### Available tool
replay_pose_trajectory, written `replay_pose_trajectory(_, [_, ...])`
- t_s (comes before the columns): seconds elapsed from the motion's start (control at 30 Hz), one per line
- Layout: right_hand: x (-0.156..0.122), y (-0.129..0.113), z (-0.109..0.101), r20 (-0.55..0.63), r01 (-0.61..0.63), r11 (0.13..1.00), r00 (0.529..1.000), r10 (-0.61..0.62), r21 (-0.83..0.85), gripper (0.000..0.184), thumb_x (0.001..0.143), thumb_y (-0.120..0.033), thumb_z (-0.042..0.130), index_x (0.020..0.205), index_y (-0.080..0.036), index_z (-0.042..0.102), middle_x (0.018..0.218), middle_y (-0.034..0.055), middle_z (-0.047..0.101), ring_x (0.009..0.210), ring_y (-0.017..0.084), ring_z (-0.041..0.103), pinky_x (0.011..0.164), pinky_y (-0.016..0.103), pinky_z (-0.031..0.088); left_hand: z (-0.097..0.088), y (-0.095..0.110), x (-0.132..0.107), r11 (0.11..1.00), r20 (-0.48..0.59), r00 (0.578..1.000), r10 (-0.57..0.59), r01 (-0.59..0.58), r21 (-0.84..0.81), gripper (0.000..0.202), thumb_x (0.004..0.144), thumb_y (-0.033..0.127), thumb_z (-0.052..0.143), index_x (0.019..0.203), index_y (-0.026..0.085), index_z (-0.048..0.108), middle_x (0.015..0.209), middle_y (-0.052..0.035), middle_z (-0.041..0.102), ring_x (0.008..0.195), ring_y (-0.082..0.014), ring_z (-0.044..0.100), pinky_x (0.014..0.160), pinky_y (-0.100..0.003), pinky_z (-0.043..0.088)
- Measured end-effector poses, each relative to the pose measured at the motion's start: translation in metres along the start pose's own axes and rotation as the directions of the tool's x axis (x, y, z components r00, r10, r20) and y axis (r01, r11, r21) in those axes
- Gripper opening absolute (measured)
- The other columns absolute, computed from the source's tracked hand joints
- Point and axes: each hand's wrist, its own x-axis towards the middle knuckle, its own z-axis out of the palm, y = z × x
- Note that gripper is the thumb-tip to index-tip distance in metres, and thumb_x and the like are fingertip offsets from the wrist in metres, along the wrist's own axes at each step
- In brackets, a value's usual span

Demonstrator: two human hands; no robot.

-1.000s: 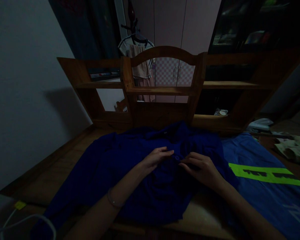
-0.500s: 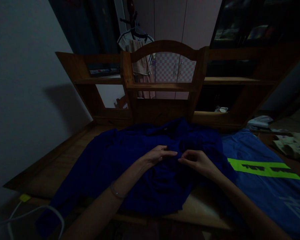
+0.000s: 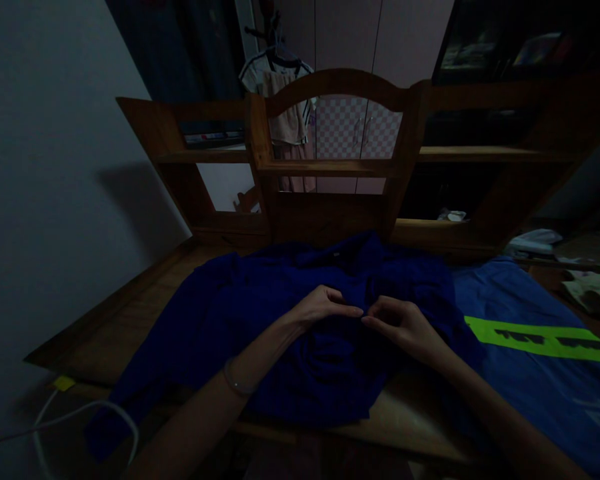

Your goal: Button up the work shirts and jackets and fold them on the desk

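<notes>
A dark blue long-sleeved shirt [image 3: 280, 280] lies spread on a wooden surface, its collar toward the shelf and one sleeve hanging over the near left edge. Over the middle of its front, my left hand [image 3: 327, 305] has its fingers bent, thumb and index closed on the cloth. My right hand [image 3: 399, 323] pinches the shirt just beside it, and the two sets of fingertips almost meet. Whatever small part lies between the fingertips is too dark to make out. A bracelet [image 3: 237, 381] circles my left wrist.
A lighter blue cloth with a neon yellow stripe [image 3: 535, 339] lies to the right. Behind the shirt stands a wooden shelf [image 3: 330, 168]. At the lower left a white cable [image 3: 95, 405] loops near the edge. A wall [image 3: 70, 200] bounds the left side.
The fingertips of both hands have come closer together, the left thumb and index moving right toward the right hand. The view has shifted slightly; the shirt lies much as before.
</notes>
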Motion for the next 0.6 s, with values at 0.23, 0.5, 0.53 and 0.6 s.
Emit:
replay_pose_trajectory(0.23, [0.003,0.000,-0.001,-0.064,0.025,0.999,0.998,-0.026,-0.021,0.026,0.086,-0.043,0.054,0.081,-0.018,0.059,0.075,0.0005,0.060,0.068,0.014,0.055,0.060,0.024,0.040,0.006,-0.012,0.009,0.981,-0.072,0.997,-0.007,-0.007,-0.193,0.039,0.052,0.038,0.083,0.077,0.011,0.069,0.076,-0.0058,0.067,0.061,-0.0128,0.058,0.059,-0.025,0.044])
replay_pose_trajectory(0.5, [0.001,-0.003,-0.002,-0.088,0.061,0.997,0.994,-0.064,-0.036,0.024,0.086,-0.042,0.055,0.081,-0.019,0.060,0.077,0.0012,0.060,0.068,0.014,0.054,0.060,0.024,0.040,0.008,-0.006,0.008,0.952,-0.061,0.997,-0.038,0.018,-0.304,0.033,0.055,0.034,0.083,0.066,0.012,0.062,0.063,0.0005,0.060,0.054,-0.0078,0.053,0.054,-0.021,0.037])
replay_pose_trajectory(0.53, [0.001,-0.002,-0.002,-0.084,0.054,0.998,0.995,-0.056,-0.034,0.025,0.085,-0.042,0.056,0.080,-0.019,0.061,0.076,0.0010,0.060,0.068,0.014,0.054,0.060,0.024,0.040,0.009,-0.006,0.008,0.955,-0.066,0.997,-0.042,0.020,-0.294,0.033,0.055,0.034,0.083,0.064,0.012,0.060,0.061,0.0015,0.058,0.052,-0.0070,0.051,0.053,-0.021,0.035])
replay_pose_trajectory(0.6, [0.003,-0.001,-0.002,-0.074,0.032,0.999,0.997,-0.034,-0.021,0.025,0.085,-0.043,0.056,0.080,-0.018,0.062,0.076,0.0010,0.061,0.068,0.013,0.055,0.060,0.023,0.040,0.009,-0.005,0.008,0.959,-0.071,0.997,-0.038,0.016,-0.282,0.033,0.056,0.035,0.083,0.063,0.012,0.060,0.059,0.0021,0.057,0.050,-0.0062,0.049,0.052,-0.021,0.034])
